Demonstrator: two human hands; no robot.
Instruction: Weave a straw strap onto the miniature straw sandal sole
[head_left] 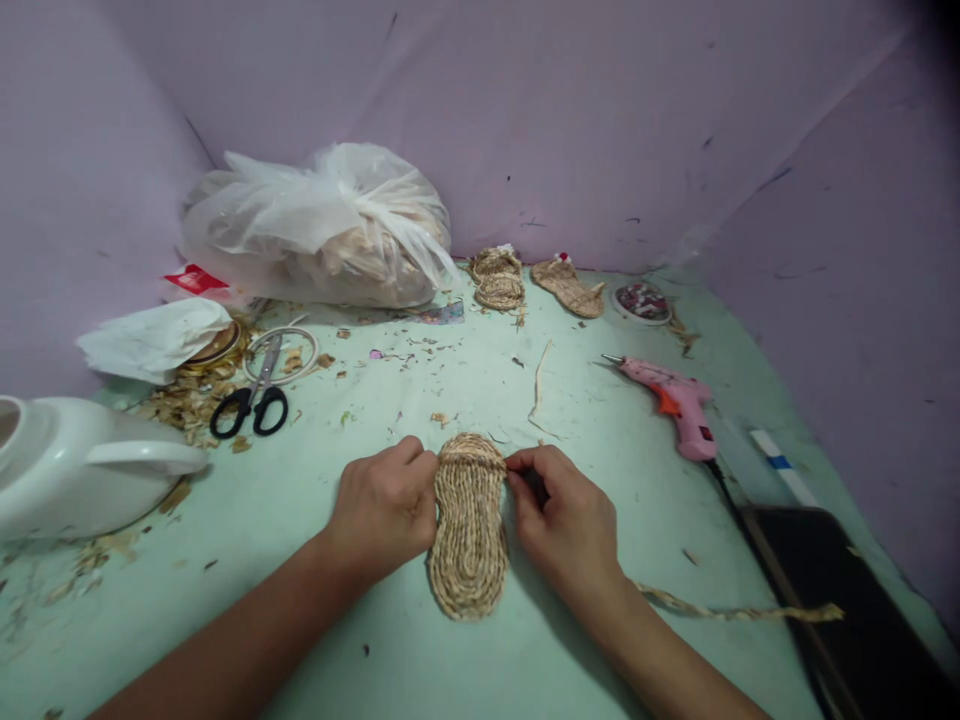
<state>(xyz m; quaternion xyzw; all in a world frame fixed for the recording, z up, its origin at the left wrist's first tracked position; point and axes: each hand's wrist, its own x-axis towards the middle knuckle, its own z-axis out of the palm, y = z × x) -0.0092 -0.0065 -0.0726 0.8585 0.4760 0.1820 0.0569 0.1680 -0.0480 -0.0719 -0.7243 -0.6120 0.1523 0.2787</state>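
A woven straw slipper [470, 530], coiled from braided fibre with a strap across its upper part, lies on the pale green table between my hands. At its upper left edge my left hand [390, 500] is closed, the fingers curled against the strap's end. My right hand [566, 505] pinches the strap's other end at the right edge, thumb and forefinger together. Part of a braided straw strip [742, 608] shows beyond my right wrist; its near end is hidden behind the arm.
A pink glue gun [667, 400] with its cord lies at right, above a black flat object [847, 610]. Scissors [262, 390], a white pitcher [82, 465] and straw scraps are at left. Behind stand a plastic bag [322, 235], small straw slippers [566, 285] and a bead container [643, 302].
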